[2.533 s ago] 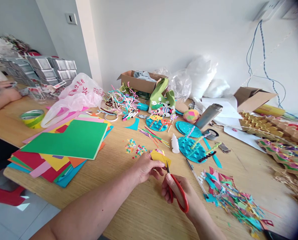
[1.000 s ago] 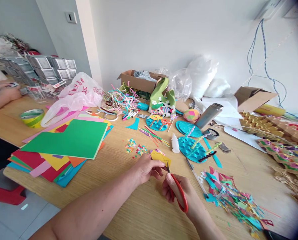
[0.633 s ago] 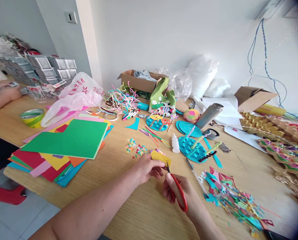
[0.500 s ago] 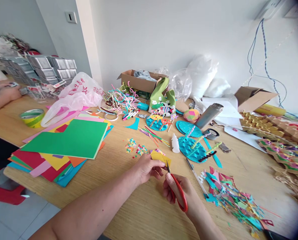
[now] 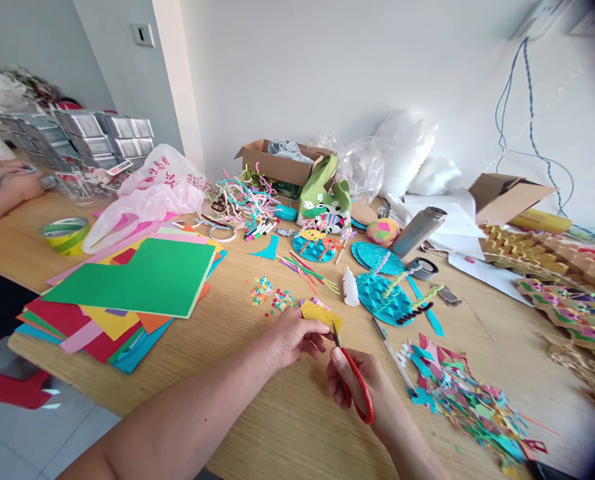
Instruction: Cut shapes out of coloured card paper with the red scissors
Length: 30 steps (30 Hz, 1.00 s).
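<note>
A small yellow piece of paper (image 5: 321, 313) with a drawn outline is pinched in my left hand (image 5: 297, 333). My right hand (image 5: 360, 380) grips red-handled scissors (image 5: 362, 393), whose blades meet the paper's lower right edge. Just behind the paper lie small heaps of colourful paper dots (image 5: 272, 295). A white glue bottle (image 5: 350, 287) stands beyond my hands, beside a blue textured disc (image 5: 384, 298) with fuzzy stems. To the right of my right hand are a pen (image 5: 394, 353) and a heap of paper scraps (image 5: 472, 400).
Coloured paper sheets (image 5: 142, 277) are stacked at the left, near green-yellow tape (image 5: 65, 235) and a plastic bag (image 5: 152, 193). A steel flask (image 5: 418, 231) leans at the back right. Egg cartons (image 5: 532, 253) line the right side. Another person's hands (image 5: 17, 183) show at far left.
</note>
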### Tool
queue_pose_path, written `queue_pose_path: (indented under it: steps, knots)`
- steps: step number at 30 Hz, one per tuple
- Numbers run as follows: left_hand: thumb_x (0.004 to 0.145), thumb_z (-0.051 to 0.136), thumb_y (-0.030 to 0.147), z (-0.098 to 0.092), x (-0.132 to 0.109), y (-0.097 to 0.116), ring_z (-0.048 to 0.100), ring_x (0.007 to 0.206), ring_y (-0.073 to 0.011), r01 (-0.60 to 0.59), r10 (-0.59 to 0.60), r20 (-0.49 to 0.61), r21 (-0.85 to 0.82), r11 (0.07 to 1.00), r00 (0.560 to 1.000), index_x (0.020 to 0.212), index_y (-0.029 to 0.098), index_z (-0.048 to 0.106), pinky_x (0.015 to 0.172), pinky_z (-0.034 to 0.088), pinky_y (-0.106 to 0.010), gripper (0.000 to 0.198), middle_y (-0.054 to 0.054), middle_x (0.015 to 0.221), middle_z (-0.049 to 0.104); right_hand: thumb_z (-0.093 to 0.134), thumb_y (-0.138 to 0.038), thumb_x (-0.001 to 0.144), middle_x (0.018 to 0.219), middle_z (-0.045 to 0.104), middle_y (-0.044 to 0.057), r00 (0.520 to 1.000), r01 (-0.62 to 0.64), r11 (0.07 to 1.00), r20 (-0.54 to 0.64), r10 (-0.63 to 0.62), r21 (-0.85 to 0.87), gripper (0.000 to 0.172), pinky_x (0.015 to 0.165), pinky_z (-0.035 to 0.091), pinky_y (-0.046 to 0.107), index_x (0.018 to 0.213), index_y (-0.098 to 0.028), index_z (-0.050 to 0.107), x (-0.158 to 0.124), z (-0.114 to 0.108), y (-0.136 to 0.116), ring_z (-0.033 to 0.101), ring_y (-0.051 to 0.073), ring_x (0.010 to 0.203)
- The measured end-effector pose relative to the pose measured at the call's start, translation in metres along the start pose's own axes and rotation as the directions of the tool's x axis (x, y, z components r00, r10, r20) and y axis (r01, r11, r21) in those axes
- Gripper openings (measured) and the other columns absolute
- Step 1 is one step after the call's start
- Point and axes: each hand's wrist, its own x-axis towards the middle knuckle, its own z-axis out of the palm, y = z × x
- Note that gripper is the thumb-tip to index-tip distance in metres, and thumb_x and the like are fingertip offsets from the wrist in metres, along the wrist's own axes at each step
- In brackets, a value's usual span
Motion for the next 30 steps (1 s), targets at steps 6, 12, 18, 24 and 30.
queue_pose_path:
  steps: [6,12,18,24,30]
  knots:
    - [0.053,0.072,0.023,0.0005,-0.0006,0.0005,0.052,0.041,-0.0073,-0.002,0.002,-0.002,0.009,1.000,1.000,0.077,0.010,0.062,0.034,0.037,-0.016,0.029,-0.003,0.065,0.064,0.047,-0.076,0.069,0.048,0.055,0.001,1.000,-0.005,1.000,0.002,0.005,-0.001,0.062,0.038,0.037,0.019,0.060,-0.016,0.050,-0.0003,-0.0008,0.0025,0.048,0.008,0.038]
    - [0.054,0.072,0.023,0.0003,-0.0005,0.0006,0.053,0.041,-0.0075,-0.018,0.018,0.018,0.014,1.000,1.000,0.080,0.010,0.062,0.034,0.038,-0.017,0.031,-0.003,0.067,0.065,0.047,-0.075,0.070,0.048,0.055,0.000,1.000,-0.010,1.000,0.005,0.010,0.010,0.060,0.038,0.036,0.018,0.061,-0.016,0.050,-0.0007,-0.0006,0.0019,0.048,0.008,0.038]
    - [0.055,0.070,0.022,-0.0001,-0.0002,0.0004,0.053,0.041,-0.0073,-0.018,0.018,0.015,0.023,1.000,1.000,0.082,0.010,0.061,0.034,0.038,-0.016,0.030,-0.003,0.067,0.065,0.046,-0.075,0.071,0.047,0.053,-0.001,1.000,-0.015,1.000,0.001,0.015,0.003,0.061,0.037,0.035,0.018,0.060,-0.016,0.049,-0.0006,-0.0001,0.0009,0.046,0.007,0.036]
    - [0.054,0.071,0.023,0.0006,-0.0011,0.0014,0.052,0.040,-0.0074,-0.023,0.023,0.006,0.048,0.999,1.000,0.081,0.010,0.062,0.033,0.037,-0.017,0.032,-0.003,0.066,0.064,0.048,-0.076,0.068,0.046,0.054,0.000,1.000,-0.026,1.000,0.000,0.026,-0.010,0.061,0.036,0.035,0.018,0.059,-0.016,0.049,0.0002,-0.0004,0.0003,0.047,0.008,0.036]
    - [0.053,0.070,0.023,0.0008,-0.0017,0.0015,0.052,0.040,-0.0064,-0.017,0.017,-0.001,0.080,0.997,1.000,0.076,0.010,0.062,0.034,0.036,-0.017,0.027,-0.003,0.067,0.064,0.049,-0.075,0.069,0.046,0.054,0.000,1.000,-0.029,1.000,0.004,0.029,-0.012,0.059,0.037,0.036,0.019,0.059,-0.016,0.050,0.0002,-0.0009,0.0007,0.047,0.008,0.037]
